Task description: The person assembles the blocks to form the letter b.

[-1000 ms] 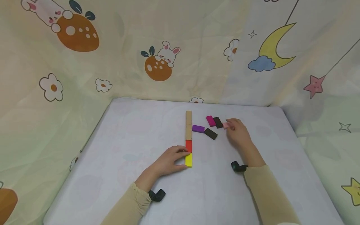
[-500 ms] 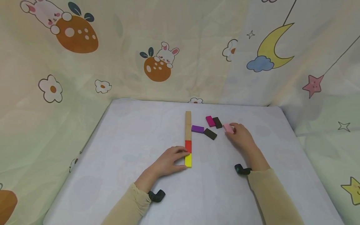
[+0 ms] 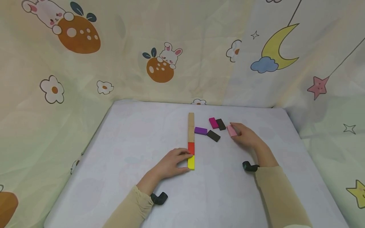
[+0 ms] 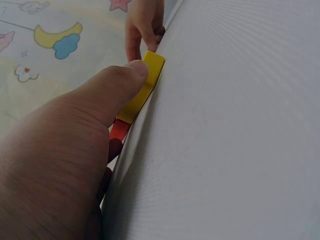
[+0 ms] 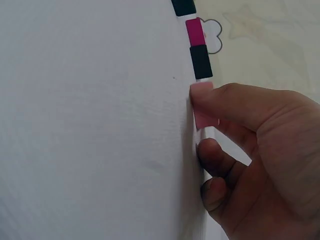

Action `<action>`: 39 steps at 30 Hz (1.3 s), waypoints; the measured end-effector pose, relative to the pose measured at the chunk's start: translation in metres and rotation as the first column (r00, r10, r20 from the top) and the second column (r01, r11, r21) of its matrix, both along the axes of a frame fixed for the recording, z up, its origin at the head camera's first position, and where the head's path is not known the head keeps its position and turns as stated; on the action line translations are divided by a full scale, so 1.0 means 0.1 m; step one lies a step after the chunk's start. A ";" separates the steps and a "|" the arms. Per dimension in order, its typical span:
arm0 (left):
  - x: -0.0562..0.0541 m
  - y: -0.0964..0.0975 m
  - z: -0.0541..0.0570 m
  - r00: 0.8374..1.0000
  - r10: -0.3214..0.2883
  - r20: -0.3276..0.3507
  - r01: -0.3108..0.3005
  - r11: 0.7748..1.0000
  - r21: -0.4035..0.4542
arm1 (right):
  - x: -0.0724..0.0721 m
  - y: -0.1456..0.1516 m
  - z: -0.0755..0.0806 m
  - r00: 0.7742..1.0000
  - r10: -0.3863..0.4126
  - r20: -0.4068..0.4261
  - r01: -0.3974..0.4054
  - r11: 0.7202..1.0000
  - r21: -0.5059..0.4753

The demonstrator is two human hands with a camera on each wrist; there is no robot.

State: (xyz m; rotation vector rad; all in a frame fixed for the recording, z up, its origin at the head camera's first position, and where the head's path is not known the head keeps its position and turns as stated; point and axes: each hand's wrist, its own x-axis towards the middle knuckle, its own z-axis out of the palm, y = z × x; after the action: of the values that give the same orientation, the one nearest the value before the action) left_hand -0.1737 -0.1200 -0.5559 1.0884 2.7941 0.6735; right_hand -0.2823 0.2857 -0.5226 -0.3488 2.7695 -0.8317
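My right hand (image 3: 246, 135) pinches a pink block (image 3: 231, 130) between thumb and fingers at the right end of a loose group of blocks. In the right wrist view this pink block (image 5: 204, 114) stands close to a dark block (image 5: 201, 61). My left hand (image 3: 172, 162) holds a yellow block (image 3: 191, 162) at the near end of a straight row, thumb at its near end and a fingertip by its far end. A red block (image 3: 191, 148) and two plain wooden blocks (image 3: 191, 133) continue the row away from me. My left thumb (image 4: 112, 90) touches the yellow block in the left wrist view.
A purple block (image 3: 201, 130) lies beside the wooden blocks, its right end by a dark brown block (image 3: 213, 136). Behind them a magenta block (image 3: 213, 123) meets another dark brown block (image 3: 220, 124). The white table (image 3: 137, 136) is backed by a printed cloth (image 3: 119, 63).
My right fingers have shifted on the pink block, which now lies more lengthwise and slightly nearer me. The right forearm has swung rightward. My left hand has stayed in place.
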 end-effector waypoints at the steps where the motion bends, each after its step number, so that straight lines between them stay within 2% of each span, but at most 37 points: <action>1: 0.00 0.00 0.00 1.000 0.000 0.003 0.000 1.000 0.001 | 0.00 0.00 0.00 1.000 -0.002 0.004 0.002 1.000 -0.007; 8: 0.00 0.01 -0.01 1.000 -0.005 -0.022 0.005 1.000 0.002 | 0.05 0.00 0.01 1.000 -0.023 -0.012 0.022 1.000 -0.018; 13: 0.00 0.01 0.00 1.000 -0.006 -0.016 0.006 1.000 0.002 | 0.09 0.00 -0.02 0.998 -0.049 -0.027 0.049 0.999 -0.023; 22: -0.01 0.01 0.00 0.999 -0.012 -0.033 0.012 1.000 0.001 | 0.28 -0.12 0.05 0.997 -0.070 -0.017 0.069 0.997 -0.024; 39: 0.00 0.01 0.03 1.000 -0.001 0.001 0.001 1.000 -0.016 | 0.64 -0.36 0.07 0.999 -0.009 -0.050 0.007 0.999 -0.045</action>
State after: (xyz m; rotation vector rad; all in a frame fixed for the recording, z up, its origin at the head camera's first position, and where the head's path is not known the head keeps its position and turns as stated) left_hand -0.1738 -0.1189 -0.5532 1.0863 2.7927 0.6499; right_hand -0.2186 0.2501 -0.5157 -0.3721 2.8042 -0.8996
